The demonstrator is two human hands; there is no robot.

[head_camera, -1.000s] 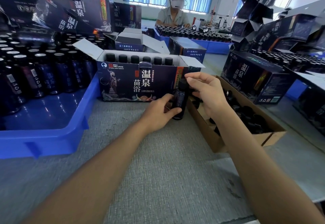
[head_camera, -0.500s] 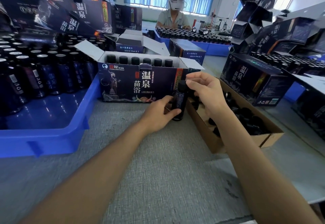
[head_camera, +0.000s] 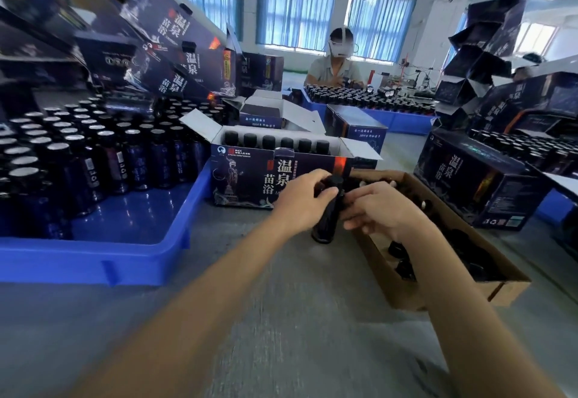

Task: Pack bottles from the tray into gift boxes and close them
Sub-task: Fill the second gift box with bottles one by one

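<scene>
Head view: one dark glass bottle (head_camera: 326,225) stands on the grey tabletop (head_camera: 281,319), long axis near-upright, just in front of the open dark-blue printed gift box (head_camera: 244,175). The left hand (head_camera: 298,202) wraps its fingers round the capped top; the right hand (head_camera: 383,210) holds the body. The box shows six black caps (head_camera: 269,141) in a row. The blue plastic tray (head_camera: 140,257), left, holds bottles too numerous to count.

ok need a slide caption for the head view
Left hand and right hand grip a bottle before the open gift box, beside the tray.
</scene>
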